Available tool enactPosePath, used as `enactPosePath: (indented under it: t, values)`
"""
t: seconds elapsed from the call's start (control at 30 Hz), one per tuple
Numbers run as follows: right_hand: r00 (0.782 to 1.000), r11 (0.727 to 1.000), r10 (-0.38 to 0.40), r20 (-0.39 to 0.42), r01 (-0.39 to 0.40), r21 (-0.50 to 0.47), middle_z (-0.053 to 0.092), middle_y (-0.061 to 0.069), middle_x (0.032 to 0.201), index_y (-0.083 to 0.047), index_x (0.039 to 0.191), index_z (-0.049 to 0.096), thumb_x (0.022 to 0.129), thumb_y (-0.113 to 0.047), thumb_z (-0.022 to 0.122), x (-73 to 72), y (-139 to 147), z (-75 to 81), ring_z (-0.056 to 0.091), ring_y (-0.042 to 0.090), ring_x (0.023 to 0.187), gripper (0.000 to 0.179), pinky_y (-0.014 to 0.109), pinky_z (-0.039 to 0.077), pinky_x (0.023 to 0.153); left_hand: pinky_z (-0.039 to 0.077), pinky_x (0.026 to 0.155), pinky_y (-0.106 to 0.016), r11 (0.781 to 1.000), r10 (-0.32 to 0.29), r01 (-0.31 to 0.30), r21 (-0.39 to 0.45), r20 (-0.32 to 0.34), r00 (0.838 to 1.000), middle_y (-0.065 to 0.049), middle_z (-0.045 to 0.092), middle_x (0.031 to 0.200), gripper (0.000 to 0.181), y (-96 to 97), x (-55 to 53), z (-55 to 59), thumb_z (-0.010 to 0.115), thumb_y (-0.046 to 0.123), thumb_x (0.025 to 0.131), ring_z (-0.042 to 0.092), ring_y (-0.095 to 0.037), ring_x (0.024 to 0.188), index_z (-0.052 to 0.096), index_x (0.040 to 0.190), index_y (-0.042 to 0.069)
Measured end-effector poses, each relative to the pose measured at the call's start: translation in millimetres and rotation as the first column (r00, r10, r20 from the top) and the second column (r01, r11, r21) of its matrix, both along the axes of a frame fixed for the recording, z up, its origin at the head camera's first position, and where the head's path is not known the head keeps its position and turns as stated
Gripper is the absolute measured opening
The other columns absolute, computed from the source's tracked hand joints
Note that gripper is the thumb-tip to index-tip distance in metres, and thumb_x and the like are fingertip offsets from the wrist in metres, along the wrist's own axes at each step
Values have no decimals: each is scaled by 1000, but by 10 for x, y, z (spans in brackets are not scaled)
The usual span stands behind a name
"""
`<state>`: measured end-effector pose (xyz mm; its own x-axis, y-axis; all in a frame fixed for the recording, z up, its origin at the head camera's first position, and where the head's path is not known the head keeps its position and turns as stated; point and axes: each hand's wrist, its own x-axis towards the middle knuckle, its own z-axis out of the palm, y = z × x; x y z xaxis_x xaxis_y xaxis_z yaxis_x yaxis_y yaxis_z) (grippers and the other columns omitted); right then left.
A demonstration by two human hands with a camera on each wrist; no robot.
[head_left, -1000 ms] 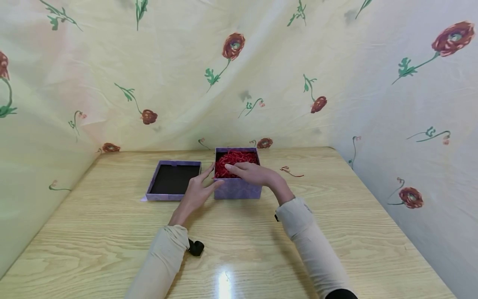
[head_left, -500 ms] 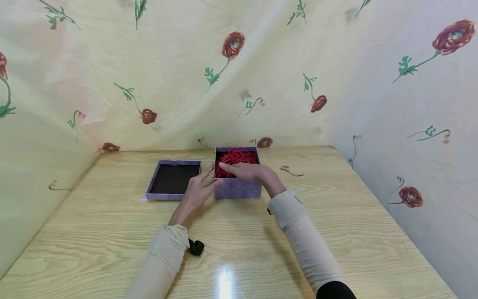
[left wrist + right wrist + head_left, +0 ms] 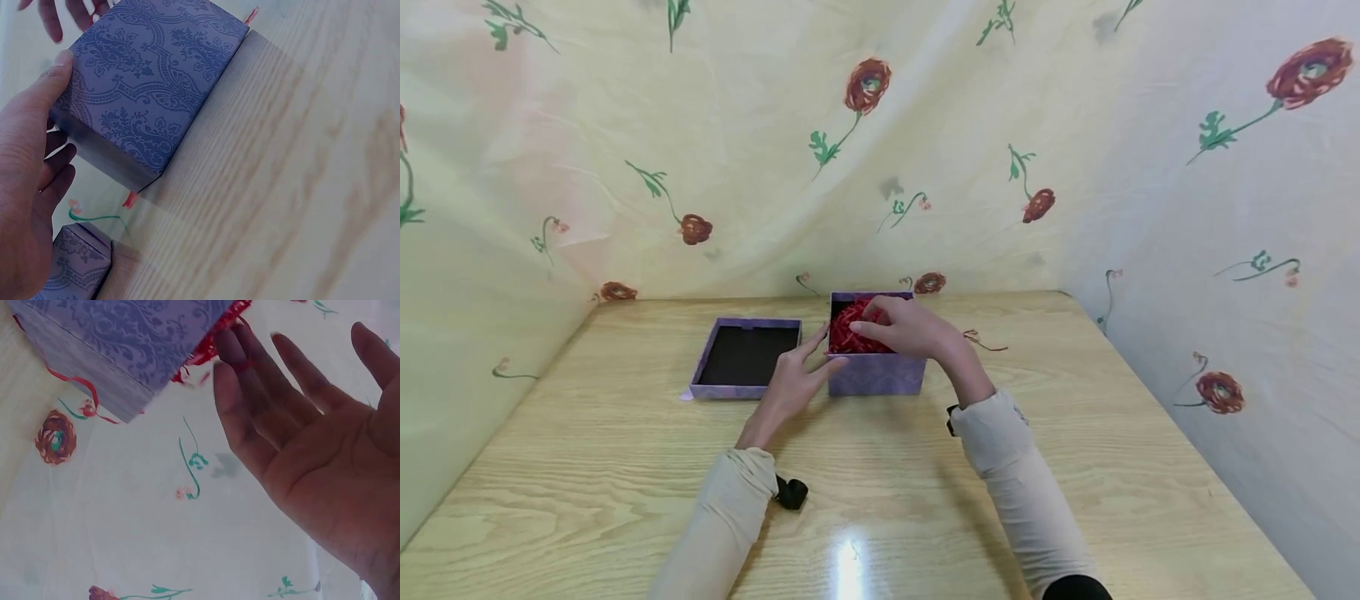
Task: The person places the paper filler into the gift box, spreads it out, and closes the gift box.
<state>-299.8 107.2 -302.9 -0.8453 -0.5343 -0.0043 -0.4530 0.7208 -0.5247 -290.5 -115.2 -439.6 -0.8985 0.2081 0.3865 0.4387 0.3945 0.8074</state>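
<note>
A purple patterned box (image 3: 876, 377) stands at the back of the table, filled with red shredded paper (image 3: 846, 335). My left hand (image 3: 792, 383) holds the box's near left corner; in the left wrist view the thumb lies on the front face and the fingers reach along the side. Over the top of the red paper hovers my right hand (image 3: 916, 328), its fingers bent downward and apart. In the right wrist view the palm of this hand (image 3: 331, 450) is bare, with red strands (image 3: 206, 349) showing at the box rim near the fingertips.
Left of the box lies its purple lid (image 3: 730, 391), inside up with a black lining. A few loose red strands (image 3: 986, 341) lie on the table (image 3: 865, 492) to the right. Flower-print cloth (image 3: 760, 125) hangs behind and at both sides.
My right hand has risen off the red paper, its fingers now bending and spreading where they lay flatter before. The left hand stays at the box corner.
</note>
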Motion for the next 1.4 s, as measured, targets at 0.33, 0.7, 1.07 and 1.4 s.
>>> enactPosePath:
  t: [0.33,0.7,1.07,1.4]
  values:
    - [998,997,-60,-24,61,53,66,12,113,2,128,60,95,-38,77,-195,-273,-289,64,26,99,55,39,53,86,38,113,-57,1000,7,-7,-4,7,1000,-13,44,156,71,-18,8,4,73,34,99,41,-37,144,42,160,14]
    - [992,991,-60,110,46,127,68,5,105,-3,115,68,91,-39,79,-374,-362,-248,59,19,86,44,34,50,79,38,112,-59,1000,-7,7,3,2,1000,-14,43,157,71,-8,-6,30,72,35,100,39,-38,145,41,160,13]
    - [992,965,-80,99,52,259,60,18,141,0,147,55,95,-38,74,-490,-441,-405,60,32,124,67,45,47,105,39,111,-58,1000,3,-3,-13,6,1000,-16,43,158,71,1,12,4,71,37,100,40,-38,144,40,161,17]
    - [994,973,-73,79,54,224,48,23,153,2,150,50,102,-40,66,-386,-394,-395,44,41,141,66,51,40,112,40,110,-59,1000,6,-6,-14,15,1000,-17,41,159,71,-2,23,22,70,38,101,41,-39,144,40,161,16]
